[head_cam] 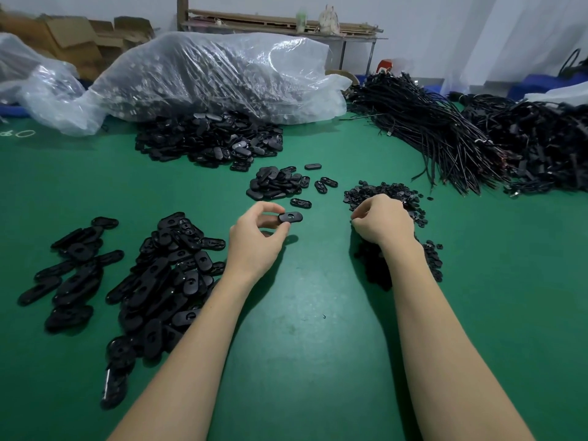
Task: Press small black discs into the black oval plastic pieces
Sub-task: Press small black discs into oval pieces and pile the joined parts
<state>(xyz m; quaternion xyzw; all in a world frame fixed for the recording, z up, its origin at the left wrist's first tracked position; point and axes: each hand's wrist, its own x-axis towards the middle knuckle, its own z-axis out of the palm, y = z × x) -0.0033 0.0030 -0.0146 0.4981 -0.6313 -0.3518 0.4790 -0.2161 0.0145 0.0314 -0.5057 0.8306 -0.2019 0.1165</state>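
Your left hand (257, 237) pinches an oval piece (290, 217), long axis pointing right. Your right hand (380, 222) sits curled over the disc pile (386, 194), just right of it; probably gripping a disc, can't tell.

Matt black plastic oval pieces (165, 275), smooth green tabletop (318, 345), clear crinkled plastic bag (206, 71)

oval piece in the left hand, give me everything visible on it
The oval piece is a small black part with rounded ends, looking like matte moulded plastic. One round opening or recess shows near its middle; whether a disc sits in it cannot be told. It is held above the green table, long axis roughly level, free end pointing toward the right hand. The left hand pinches its left end between thumb and fingertips. Nothing else touches it; a loose oval piece lies just beyond it on the table.
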